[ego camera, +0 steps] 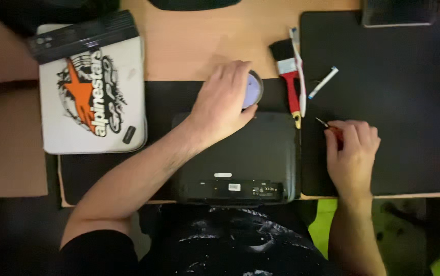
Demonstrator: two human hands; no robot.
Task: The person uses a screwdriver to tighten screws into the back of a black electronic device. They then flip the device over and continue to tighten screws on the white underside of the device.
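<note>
Left hand (225, 102): cupped over a small round tin (253, 88), just behind the black device (240, 158).
Right hand (352, 153): closed around a red-handled screwdriver (331, 128), right of the device.
Progress: device casing is seen closed; opening judged not yet begun.

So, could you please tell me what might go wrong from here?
The left hand covers a small round dish at the laptop's rear edge; a nudge might tip it. The screwdriver in the right hand could slip. The paintbrush beside the dish may get knocked.
</note>
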